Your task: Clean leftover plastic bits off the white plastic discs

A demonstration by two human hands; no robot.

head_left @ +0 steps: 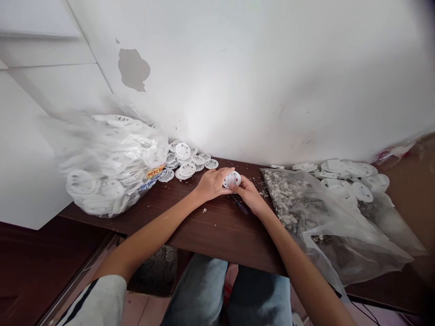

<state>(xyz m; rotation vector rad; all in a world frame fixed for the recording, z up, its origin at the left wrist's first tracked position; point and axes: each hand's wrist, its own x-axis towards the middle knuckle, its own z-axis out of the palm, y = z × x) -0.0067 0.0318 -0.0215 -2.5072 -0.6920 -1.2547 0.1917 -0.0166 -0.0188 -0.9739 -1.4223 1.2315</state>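
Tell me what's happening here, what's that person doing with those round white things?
A person holds one white disc in both hands, left hand and right hand, above a table. A dark tool lies below. More discs are heaped beside a full bag on the left.

One camera, up on the person's head, facing forward and tipped down across the dark reddish-brown wooden tabletop [210,235]! It's close in: the bare left hand [212,184] and bare right hand [251,197] show near the centre, both bare forearms [173,217] pointing away from the lens. Wide sweep, too, from blue denim-clad legs [197,290] along the bottom up to the white painted wall [220,68] beyond.
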